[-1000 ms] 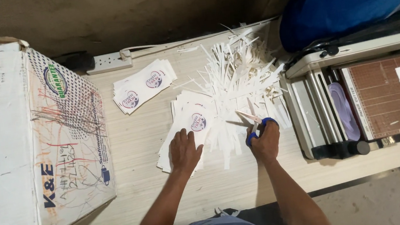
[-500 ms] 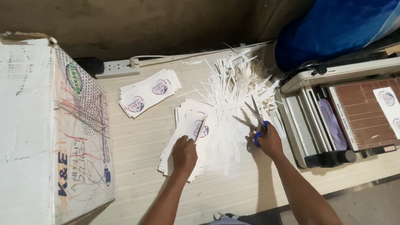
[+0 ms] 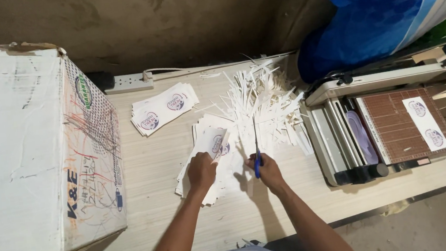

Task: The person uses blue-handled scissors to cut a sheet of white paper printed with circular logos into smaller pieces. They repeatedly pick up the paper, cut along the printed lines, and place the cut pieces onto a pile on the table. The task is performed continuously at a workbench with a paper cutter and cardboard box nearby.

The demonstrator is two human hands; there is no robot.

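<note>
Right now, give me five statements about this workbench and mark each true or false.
1. The right hand holds blue-handled scissors. True.
2. The left hand holds a printed paper label. True.
3. The cardboard box stands right of the paper trimmer. False: it stands at the far left of the table; the trimmer is on the right.
4. The pile of white paper strips lies on the floor. False: it lies on the wooden table.
5. A power strip lies at the table's back edge, by the wall. True.
</note>
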